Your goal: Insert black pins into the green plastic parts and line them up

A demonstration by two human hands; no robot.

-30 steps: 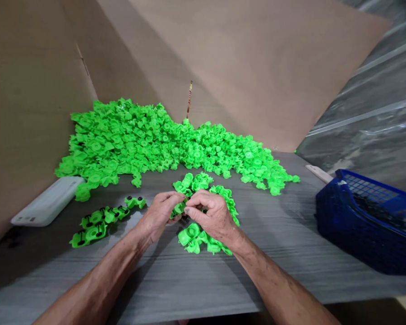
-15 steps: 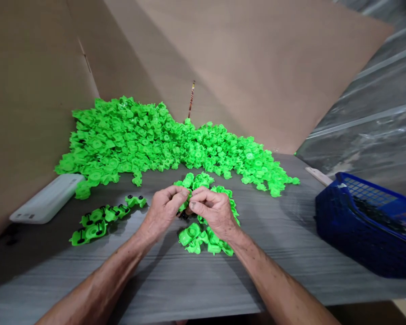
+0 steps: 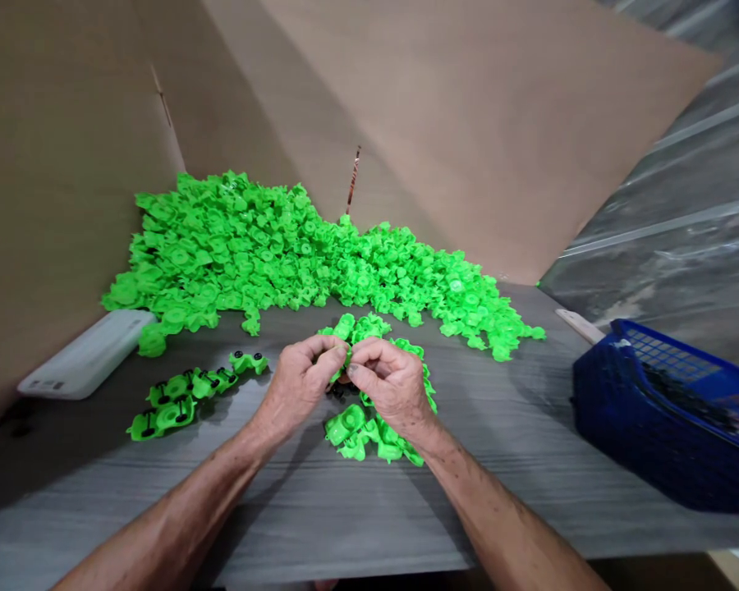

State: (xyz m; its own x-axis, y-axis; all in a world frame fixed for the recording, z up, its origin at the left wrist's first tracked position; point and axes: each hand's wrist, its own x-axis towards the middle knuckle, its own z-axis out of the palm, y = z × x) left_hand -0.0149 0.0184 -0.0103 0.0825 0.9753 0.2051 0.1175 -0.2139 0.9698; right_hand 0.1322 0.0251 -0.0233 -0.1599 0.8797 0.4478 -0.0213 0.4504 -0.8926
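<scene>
Panels [image 3: 468, 123] of tan board rise behind and to the left of our table [image 3: 505, 492], whose grey wood-grain top carries everything else. Against them lies our big heap of bright green toy-car bodies [image 3: 252, 246]. Near the table's right side we have a blue plastic basket [image 3: 640, 435] with dark parts inside, too blurred to name. On our left, a staggered row of wheeled green bodies [image 3: 176, 410] shows black axles and wheels, and beyond it a white power-bank-like slab [image 3: 89, 353] lies flat. A smaller cluster of green bodies [image 3: 348, 423] sits just beside our hands. Our left hand [image 3: 299, 382] pinches one green toy-car body [image 3: 337, 377], mostly hidden, between thumb and fingers; our right hand [image 3: 394, 390] brings its fingertips to that same body, though we cannot tell whether they clasp it or something smaller. Under them show a few black wheels [image 3: 345, 392], loose or fitted we cannot say. We judge the step in hand to be close fingertip work on this body; the next move calls for a firm left pinch and precise right fingertips.
</scene>
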